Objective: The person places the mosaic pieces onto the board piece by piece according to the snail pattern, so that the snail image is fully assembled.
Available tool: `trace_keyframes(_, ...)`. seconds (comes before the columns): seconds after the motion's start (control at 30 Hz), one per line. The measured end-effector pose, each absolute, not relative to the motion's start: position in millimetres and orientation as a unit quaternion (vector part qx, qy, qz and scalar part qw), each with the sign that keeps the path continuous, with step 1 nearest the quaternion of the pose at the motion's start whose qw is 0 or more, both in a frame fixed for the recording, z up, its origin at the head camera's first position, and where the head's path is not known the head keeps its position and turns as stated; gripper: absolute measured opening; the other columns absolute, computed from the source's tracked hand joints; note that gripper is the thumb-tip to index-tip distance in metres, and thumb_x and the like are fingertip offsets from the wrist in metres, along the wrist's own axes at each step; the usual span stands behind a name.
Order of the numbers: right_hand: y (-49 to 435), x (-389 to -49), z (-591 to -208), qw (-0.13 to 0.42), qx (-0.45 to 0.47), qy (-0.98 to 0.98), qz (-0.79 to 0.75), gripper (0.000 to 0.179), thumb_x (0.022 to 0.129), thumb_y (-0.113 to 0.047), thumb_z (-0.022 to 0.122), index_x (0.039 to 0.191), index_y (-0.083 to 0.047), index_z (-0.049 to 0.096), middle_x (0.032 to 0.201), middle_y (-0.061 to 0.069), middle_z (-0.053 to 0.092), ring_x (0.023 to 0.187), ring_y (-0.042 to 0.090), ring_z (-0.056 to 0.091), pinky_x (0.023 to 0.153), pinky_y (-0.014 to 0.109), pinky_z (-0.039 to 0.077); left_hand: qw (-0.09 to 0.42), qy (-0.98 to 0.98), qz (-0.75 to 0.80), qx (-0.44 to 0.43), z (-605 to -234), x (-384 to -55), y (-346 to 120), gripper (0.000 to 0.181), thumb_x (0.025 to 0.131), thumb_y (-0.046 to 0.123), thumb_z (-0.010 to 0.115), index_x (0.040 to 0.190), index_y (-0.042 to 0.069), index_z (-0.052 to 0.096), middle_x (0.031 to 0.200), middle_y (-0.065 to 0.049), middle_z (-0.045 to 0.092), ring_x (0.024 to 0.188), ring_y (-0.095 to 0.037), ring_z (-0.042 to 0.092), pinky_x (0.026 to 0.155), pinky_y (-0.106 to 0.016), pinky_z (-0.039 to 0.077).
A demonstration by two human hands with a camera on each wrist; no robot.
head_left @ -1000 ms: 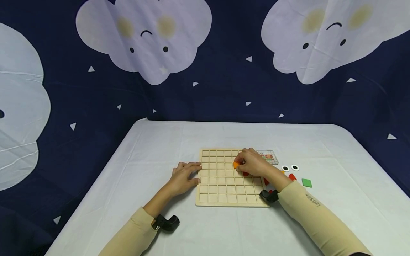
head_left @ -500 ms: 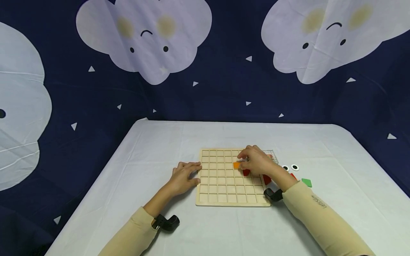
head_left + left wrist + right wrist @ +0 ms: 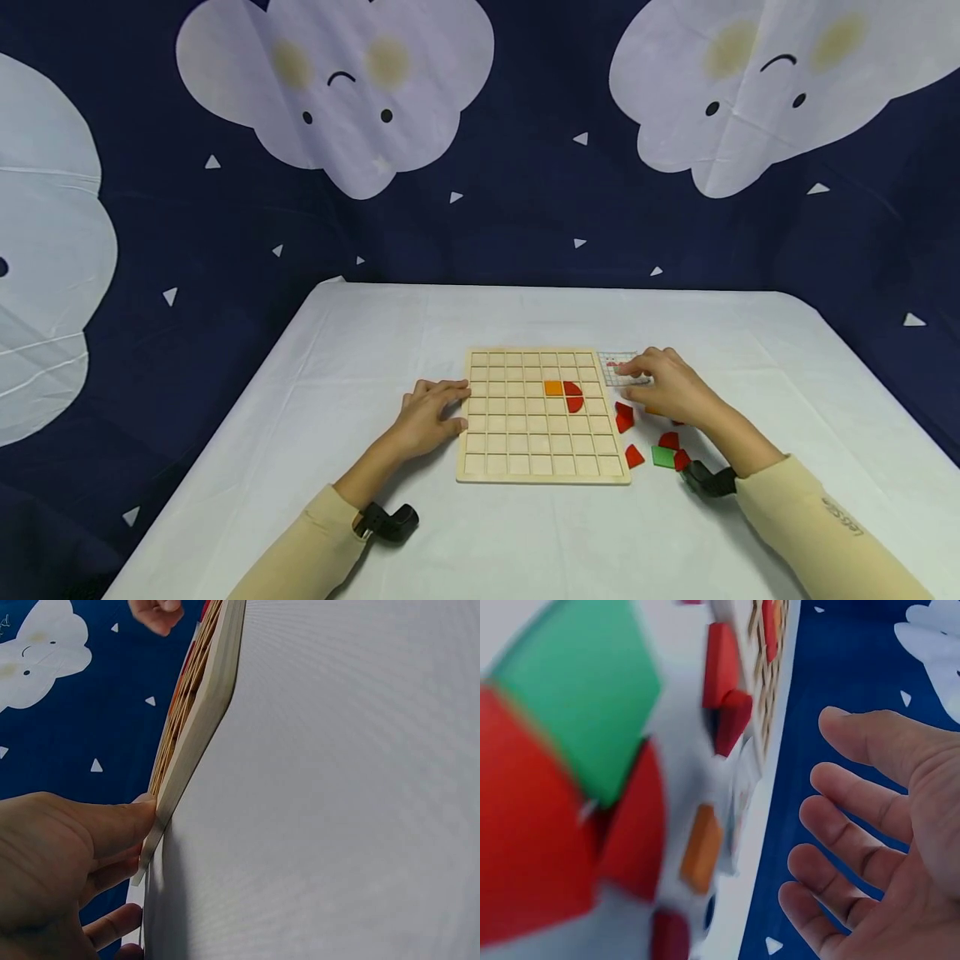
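Observation:
A wooden grid board lies flat, with an orange square tile and two red quarter-round tiles set in its cells. My left hand rests against the board's left edge, its thumb and fingertips touching the wooden rim in the left wrist view. To the right of the board, my right hand hovers by a printed pattern card, partly covering it. In the right wrist view its fingers are spread and loosely bent, with nothing between them and the thumb.
Right of the board lie several loose red tiles and a green tile. Another orange tile shows in the right wrist view. A white cloth covers the table, and a dark blue cloud-patterned curtain hangs behind it.
My right hand has left the orange square on the board and moved right, over the card and loose tiles. The left hand has stayed at the board's edge.

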State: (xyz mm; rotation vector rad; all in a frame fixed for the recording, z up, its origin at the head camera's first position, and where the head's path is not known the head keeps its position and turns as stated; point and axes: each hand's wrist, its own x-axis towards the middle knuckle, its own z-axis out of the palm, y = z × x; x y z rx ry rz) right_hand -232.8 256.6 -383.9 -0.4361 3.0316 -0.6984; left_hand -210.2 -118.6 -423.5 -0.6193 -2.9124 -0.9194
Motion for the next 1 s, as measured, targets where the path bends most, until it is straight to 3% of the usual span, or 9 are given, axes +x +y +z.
trace_keyframes(0.47, 286.8, -218.5, -402.1, -0.023, -0.114, 0.974, -0.193, 0.031, 0.079, -0.022, 0.071, 0.104, -0.005, 0.070, 0.096, 0.011, 0.062, 0.087, 0.024, 0.044, 0.070, 0.031, 0.033, 0.013, -0.933, -0.298, -0.201, -423.5, -209.8, -118.8, 0.046, 0.083, 0.022, 0.070, 0.128, 0.012, 0.059, 0.140, 0.001, 0.052, 0.116, -0.026, 0.043, 0.086, -0.042, 0.029)
trace_keyframes(1.0, 292.0, -219.7, -411.2, -0.006, -0.108, 0.980, -0.169, 0.027, 0.075, -0.020, 0.073, 0.098, -0.007, 0.071, 0.092, 0.009, 0.060, 0.085, 0.024, 0.043, 0.070, 0.032, 0.029, 0.017, -0.933, -0.297, -0.201, -423.7, -209.6, -118.9, 0.046, 0.083, 0.022, 0.070, 0.127, 0.011, 0.060, 0.139, 0.000, 0.053, 0.116, -0.026, 0.043, 0.086, -0.042, 0.029)
